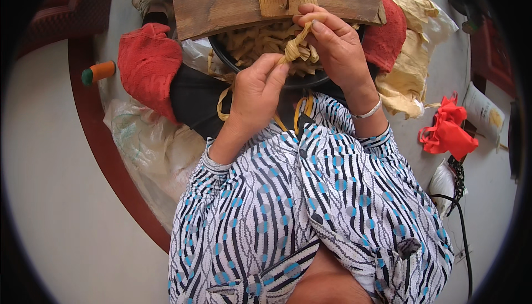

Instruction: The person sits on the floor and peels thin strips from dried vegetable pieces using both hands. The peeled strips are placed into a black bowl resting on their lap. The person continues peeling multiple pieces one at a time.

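Observation:
My left hand (258, 90) pinches the lower end of a tan, papery-looking strip (292, 50) between thumb and fingers. The strip is wound into a knot-like bundle, and a tail of it trails below the left wrist. My right hand (338, 48) grips the upper end of this strip with thumb and forefinger, above and to the right of the knot. Both hands are over a black basin (314, 80) between my knees. Many short tan pieces (249, 42) fill it; whether they are paper, husk or leaf I cannot tell.
A wooden board (216, 5) lies across the basin's far side. Red cloths (147, 65) cover both knees. Crumpled tan sheets (405, 63) lie at right, near a red bag (449, 131) and a black cable (463, 229). An orange spool-like cylinder (104, 71) and plastic sacking (141, 138) are at left.

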`<state>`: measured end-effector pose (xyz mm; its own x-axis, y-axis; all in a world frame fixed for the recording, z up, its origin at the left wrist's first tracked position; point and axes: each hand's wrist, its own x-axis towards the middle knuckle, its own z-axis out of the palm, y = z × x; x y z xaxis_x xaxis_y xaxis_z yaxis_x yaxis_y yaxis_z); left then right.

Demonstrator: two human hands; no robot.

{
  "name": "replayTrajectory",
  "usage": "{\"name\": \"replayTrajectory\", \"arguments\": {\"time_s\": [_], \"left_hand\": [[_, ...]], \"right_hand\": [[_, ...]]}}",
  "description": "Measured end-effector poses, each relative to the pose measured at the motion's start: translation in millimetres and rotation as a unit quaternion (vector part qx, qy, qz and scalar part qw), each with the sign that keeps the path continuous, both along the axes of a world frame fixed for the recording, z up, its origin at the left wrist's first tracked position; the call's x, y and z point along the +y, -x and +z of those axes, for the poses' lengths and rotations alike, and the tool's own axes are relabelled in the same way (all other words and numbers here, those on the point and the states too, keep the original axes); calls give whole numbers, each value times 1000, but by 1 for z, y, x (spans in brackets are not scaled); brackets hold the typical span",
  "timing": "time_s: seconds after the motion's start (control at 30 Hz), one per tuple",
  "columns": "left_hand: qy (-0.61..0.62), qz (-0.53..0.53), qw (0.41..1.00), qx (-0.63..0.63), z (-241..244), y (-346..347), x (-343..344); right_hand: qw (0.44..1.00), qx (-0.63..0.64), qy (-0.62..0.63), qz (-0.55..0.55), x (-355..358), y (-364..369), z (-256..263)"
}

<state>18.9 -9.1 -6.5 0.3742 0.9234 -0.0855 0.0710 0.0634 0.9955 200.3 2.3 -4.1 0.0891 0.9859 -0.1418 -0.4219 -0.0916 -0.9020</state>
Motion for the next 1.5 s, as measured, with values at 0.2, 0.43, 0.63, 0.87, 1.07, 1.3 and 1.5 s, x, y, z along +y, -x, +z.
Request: {"name": "replayTrajectory", "arguments": {"time_s": [0.2,0.43,0.63,0.87,1.07,1.3,1.5], "left_hand": [[-358,-14,886,294,13,10,20],[-319,-73,922,208,11,0,32],[-53,-208,965,149,24,9,45],[13,-158,987,19,24,16,71],[-20,-112,993,17,32,7,109],[-29,-65,997,-4,12,-7,128],[-248,23,931,266,-2,-10,130]], "right_hand": [[946,-302,-86,87,8,-24,24],[740,-581,-239,241,13,-18,48],[713,-601,-222,286,12,-32,56],[874,-441,-70,190,16,-41,52],[875,-465,-123,60,41,-38,47],[857,-496,-131,47,59,-42,31],[756,-634,-154,52,58,-46,18]]}}
